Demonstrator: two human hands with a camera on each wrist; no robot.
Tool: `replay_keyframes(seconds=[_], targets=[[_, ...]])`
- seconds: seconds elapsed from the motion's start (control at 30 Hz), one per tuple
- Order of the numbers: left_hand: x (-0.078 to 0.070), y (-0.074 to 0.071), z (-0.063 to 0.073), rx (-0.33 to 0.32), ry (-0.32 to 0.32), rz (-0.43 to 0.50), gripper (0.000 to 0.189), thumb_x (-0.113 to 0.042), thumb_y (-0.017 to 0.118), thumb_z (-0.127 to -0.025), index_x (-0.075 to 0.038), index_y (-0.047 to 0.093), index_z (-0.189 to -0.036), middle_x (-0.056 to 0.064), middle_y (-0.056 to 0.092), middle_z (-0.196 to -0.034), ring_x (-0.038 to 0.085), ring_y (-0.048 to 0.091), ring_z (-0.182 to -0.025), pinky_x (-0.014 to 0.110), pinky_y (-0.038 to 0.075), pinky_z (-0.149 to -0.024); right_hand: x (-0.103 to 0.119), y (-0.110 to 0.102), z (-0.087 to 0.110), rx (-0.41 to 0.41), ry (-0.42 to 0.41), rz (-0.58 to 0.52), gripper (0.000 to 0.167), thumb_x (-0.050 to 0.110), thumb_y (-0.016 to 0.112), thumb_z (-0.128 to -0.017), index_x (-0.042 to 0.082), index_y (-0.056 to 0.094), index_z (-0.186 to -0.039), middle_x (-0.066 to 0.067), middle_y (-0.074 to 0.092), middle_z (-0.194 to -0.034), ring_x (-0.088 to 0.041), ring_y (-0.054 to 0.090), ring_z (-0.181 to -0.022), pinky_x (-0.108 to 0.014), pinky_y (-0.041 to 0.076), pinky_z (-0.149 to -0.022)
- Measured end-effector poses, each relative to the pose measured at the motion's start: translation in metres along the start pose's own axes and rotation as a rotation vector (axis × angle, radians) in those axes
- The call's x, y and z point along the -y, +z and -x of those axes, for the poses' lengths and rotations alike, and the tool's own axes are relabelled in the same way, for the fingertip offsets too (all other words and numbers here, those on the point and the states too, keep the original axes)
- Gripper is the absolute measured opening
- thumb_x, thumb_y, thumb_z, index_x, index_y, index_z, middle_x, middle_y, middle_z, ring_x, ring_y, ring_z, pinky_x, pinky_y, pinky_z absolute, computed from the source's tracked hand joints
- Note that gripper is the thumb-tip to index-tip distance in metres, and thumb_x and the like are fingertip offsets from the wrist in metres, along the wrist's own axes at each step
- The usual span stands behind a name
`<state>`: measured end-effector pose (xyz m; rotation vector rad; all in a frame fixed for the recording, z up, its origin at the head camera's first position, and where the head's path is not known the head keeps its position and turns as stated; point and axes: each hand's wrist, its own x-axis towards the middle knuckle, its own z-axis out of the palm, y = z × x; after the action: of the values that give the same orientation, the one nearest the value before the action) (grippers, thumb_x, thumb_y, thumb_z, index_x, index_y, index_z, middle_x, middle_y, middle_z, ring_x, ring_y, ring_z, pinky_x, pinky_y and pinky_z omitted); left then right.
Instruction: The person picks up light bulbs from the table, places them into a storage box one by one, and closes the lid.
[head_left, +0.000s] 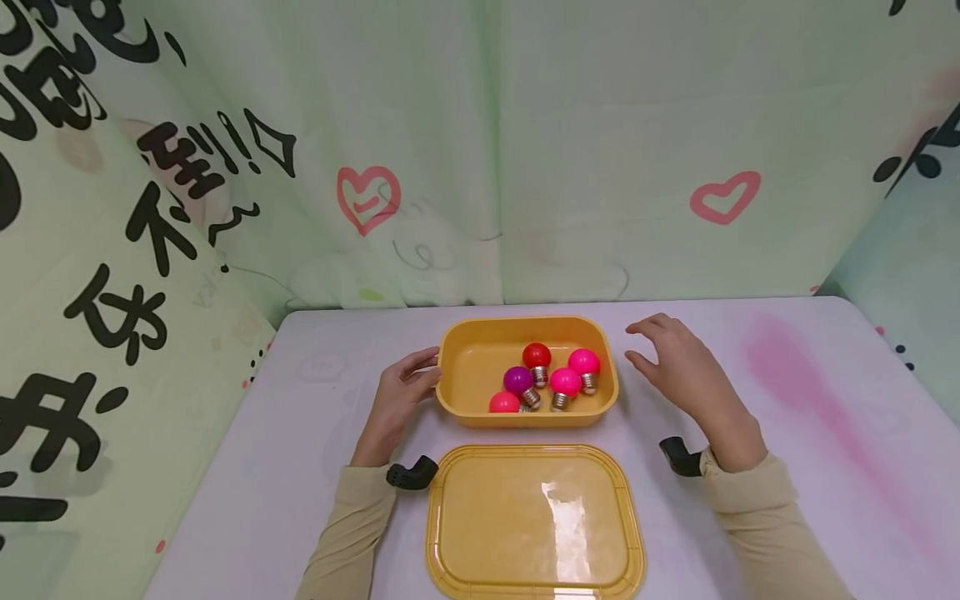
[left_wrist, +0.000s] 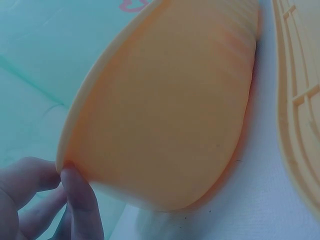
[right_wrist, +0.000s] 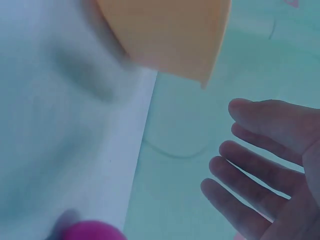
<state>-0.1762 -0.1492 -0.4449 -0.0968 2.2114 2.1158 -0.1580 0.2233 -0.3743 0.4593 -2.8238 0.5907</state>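
Note:
My left hand (head_left: 402,400) pinches the left rim of a yellow plastic container (head_left: 472,367). The left wrist view shows that hand's thumb and finger (left_wrist: 82,200) at the upper edge of the container wall (left_wrist: 165,105). Several small round-headed light bulbs with silver screw bases lie inside: a red bulb (head_left: 536,355), a purple bulb (head_left: 517,380) and pink ones (head_left: 583,361). To the container's right, apart from it, my right hand (head_left: 686,371) is held with relaxed, spread fingers and nothing in them; its palm side (right_wrist: 270,170) shows in the right wrist view.
A yellow rectangular lid (head_left: 525,517) lies on the white tabletop (head_left: 300,500) in front of the container. A magenta round thing (right_wrist: 95,231) shows at the right wrist view's bottom edge. A pale green curtain (head_left: 600,167) with drawings stands behind and beside the table.

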Motion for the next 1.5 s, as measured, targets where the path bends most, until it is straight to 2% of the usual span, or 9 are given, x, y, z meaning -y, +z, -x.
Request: replay_keyframes(seconds=[0.23, 0.63, 0.87, 1.0, 1.27, 1.5], targets=[[-0.001, -0.001, 0.001, 0.005, -0.020, -0.010, 0.037, -0.011, 0.066, -0.095, -0.008, 0.062, -0.132, 0.014, 0.060, -0.127, 0.028, 0.064, -0.108, 0.022, 0.057, -0.077, -0.020, -0.006, 0.010, 0.040, 0.065, 0.016, 0.038, 0.006, 0.074, -0.086, -0.009, 0.062, -0.118, -0.029, 0.057, -0.119, -0.046, 0.052, -0.112, -0.061, 0.045, -0.097], [-0.003, -0.001, 0.001, -0.001, -0.031, -0.014, 0.037, -0.012, 0.066, -0.094, -0.009, 0.063, -0.131, 0.013, 0.061, -0.126, 0.027, 0.065, -0.106, 0.023, 0.056, -0.077, -0.049, -0.010, 0.021, 0.140, 0.173, 0.030, 0.044, 0.010, 0.074, -0.086, -0.011, 0.059, -0.121, -0.034, 0.052, -0.123, -0.052, 0.043, -0.117, -0.066, 0.039, -0.101], [-0.002, -0.001, 0.000, 0.000, -0.032, -0.015, 0.037, -0.011, 0.066, -0.095, -0.009, 0.063, -0.131, 0.013, 0.061, -0.126, 0.028, 0.064, -0.107, 0.023, 0.056, -0.077, -0.060, -0.011, 0.027, 0.168, 0.167, 0.038, 0.044, 0.008, 0.074, -0.084, -0.014, 0.058, -0.119, -0.038, 0.052, -0.120, -0.053, 0.046, -0.111, -0.065, 0.042, -0.096], [-0.002, -0.002, 0.000, 0.000, -0.031, -0.015, 0.037, -0.011, 0.066, -0.094, -0.009, 0.063, -0.131, 0.013, 0.061, -0.126, 0.027, 0.065, -0.106, 0.022, 0.056, -0.077, -0.064, -0.010, 0.030, 0.184, 0.175, 0.031, 0.045, 0.009, 0.074, -0.084, -0.015, 0.058, -0.119, -0.039, 0.051, -0.120, -0.053, 0.046, -0.110, -0.065, 0.042, -0.094], [-0.002, -0.002, 0.000, 0.006, -0.028, -0.014, 0.037, -0.011, 0.066, -0.095, -0.009, 0.062, -0.132, 0.014, 0.060, -0.127, 0.027, 0.064, -0.108, 0.023, 0.056, -0.078, -0.067, -0.009, 0.032, 0.245, 0.254, 0.030, 0.051, 0.010, 0.077, -0.083, -0.013, 0.055, -0.123, -0.039, 0.050, -0.119, -0.050, 0.049, -0.105, -0.064, 0.049, -0.089], [-0.002, -0.002, 0.000, 0.011, -0.025, 0.001, 0.038, -0.010, 0.066, -0.095, -0.008, 0.062, -0.132, 0.014, 0.060, -0.126, 0.027, 0.064, -0.106, 0.023, 0.057, -0.077, -0.066, -0.008, 0.035, 0.269, 0.293, 0.003, 0.052, 0.008, 0.077, -0.084, -0.014, 0.053, -0.124, -0.037, 0.051, -0.117, -0.051, 0.051, -0.104, -0.066, 0.049, -0.089]])
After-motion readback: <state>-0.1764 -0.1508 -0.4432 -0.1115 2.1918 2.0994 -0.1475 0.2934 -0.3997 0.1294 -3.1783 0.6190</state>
